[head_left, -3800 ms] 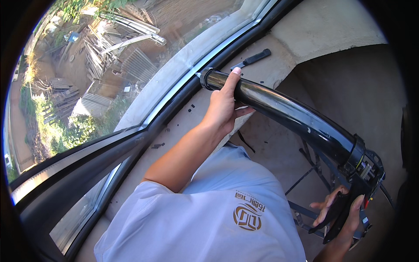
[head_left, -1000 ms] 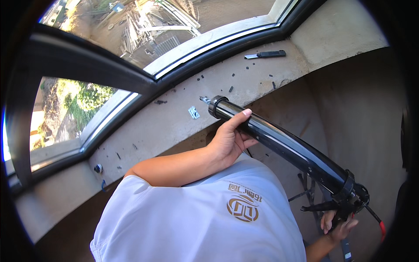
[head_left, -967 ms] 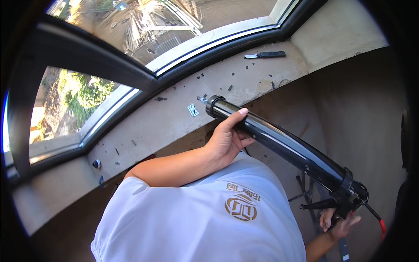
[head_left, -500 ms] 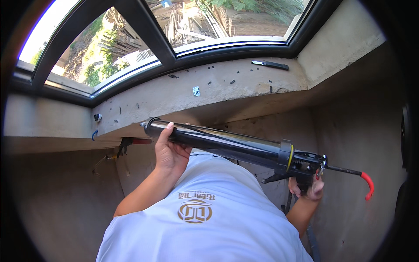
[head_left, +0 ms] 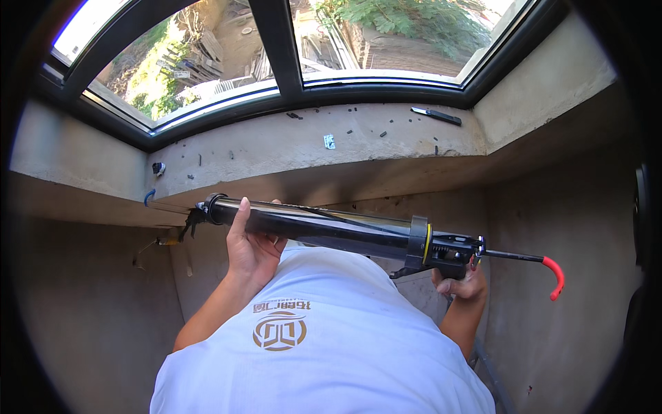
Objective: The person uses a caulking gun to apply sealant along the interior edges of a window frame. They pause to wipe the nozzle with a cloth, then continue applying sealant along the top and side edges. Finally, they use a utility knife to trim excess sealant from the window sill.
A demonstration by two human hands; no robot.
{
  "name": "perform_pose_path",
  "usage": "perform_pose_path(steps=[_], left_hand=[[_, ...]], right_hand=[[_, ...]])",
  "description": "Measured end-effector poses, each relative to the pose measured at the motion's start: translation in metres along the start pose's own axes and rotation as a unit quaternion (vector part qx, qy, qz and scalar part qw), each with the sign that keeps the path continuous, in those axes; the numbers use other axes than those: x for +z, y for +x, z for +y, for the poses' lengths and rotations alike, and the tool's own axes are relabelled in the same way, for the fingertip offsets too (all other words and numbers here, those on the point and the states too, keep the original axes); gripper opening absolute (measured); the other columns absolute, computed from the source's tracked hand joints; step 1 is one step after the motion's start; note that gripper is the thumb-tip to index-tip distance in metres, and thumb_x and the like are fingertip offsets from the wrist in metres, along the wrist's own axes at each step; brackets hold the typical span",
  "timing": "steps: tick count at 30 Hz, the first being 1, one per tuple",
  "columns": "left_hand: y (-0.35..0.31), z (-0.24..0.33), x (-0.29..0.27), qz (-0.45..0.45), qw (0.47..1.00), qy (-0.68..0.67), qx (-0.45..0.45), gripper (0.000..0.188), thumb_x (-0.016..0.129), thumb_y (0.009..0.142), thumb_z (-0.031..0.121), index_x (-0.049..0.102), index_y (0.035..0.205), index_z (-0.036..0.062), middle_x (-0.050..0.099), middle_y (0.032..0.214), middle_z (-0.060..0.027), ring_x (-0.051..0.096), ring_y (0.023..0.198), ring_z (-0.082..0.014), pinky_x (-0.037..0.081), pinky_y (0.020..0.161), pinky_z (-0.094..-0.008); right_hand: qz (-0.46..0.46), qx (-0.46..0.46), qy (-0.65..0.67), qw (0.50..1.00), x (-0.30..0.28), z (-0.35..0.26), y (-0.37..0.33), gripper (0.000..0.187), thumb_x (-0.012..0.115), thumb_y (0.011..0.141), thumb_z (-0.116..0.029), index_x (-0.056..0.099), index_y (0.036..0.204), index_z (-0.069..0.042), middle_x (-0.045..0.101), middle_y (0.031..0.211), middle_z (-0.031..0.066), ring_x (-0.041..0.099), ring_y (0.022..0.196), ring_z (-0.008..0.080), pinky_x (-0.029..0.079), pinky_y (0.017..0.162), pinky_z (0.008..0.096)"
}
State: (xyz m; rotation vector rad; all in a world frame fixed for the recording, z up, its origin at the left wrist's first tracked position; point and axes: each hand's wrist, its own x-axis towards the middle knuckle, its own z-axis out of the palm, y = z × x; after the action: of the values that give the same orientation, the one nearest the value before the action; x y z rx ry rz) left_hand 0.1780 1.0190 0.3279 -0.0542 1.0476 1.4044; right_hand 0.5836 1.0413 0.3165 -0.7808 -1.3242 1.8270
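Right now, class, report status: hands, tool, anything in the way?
Left hand grips the long black caulking gun barrel; right hand at its handle. Nozzle tip under the concrete window ledge. Nothing blocking.

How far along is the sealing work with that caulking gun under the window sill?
Done: no fresh bead is clear enough to confirm. In hand: the left hand steadies the black caulking gun barrel and the right hand holds its handle, nozzle aimed at the joint under the concrete sill. Left: seemingly the seam itself; a small knife and debris lie on the sill.
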Motion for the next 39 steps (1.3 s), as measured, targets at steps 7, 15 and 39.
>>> perform_pose_path(steps=[7, 15, 39], left_hand=[[0.027, 0.07, -0.053, -0.025, 0.999, -0.01, -0.04, 0.055, 0.07, 0.094, 0.051, 0.06, 0.121, 0.0046, 0.07, 0.116, -0.0108, 0.067, 0.106, -0.021, 0.057, 0.093, -0.0378], [0.071, 0.138, -0.119, -0.044, 0.994, -0.046, -0.093, 0.051, 0.074, 0.093, 0.042, 0.061, 0.123, 0.0038, 0.069, 0.121, -0.0118, 0.066, 0.113, -0.0237, 0.053, 0.1, -0.0393], [-0.045, 0.102, -0.219, 0.022, 0.97, -0.236, 0.059, 0.034, 0.073, 0.091, 0.036, 0.062, 0.112, 0.0118, 0.072, 0.116, -0.0078, 0.066, 0.112, -0.02, 0.052, 0.1, -0.0383]], right_hand=[[0.103, 0.106, -0.086, 0.985, 0.087, 0.017, 0.026, 0.049, 0.093, 0.066, -0.002, 0.067, 0.107, -0.002, 0.066, 0.074, 0.005, 0.058, 0.055, 0.0111, 0.043, 0.046, 0.0264], [0.144, 0.164, -0.093, 0.971, 0.174, 0.043, 0.069, 0.04, 0.091, 0.071, -0.029, 0.065, 0.085, -0.001, 0.06, 0.061, 0.0041, 0.054, 0.046, 0.0131, 0.042, 0.043, 0.0281], [-0.076, 0.116, -0.125, 0.982, 0.202, 0.04, 0.092, 0.07, 0.089, 0.077, -0.039, 0.055, 0.119, 0.005, 0.054, 0.059, 0.0021, 0.05, 0.047, 0.0127, 0.042, 0.042, 0.0272]])
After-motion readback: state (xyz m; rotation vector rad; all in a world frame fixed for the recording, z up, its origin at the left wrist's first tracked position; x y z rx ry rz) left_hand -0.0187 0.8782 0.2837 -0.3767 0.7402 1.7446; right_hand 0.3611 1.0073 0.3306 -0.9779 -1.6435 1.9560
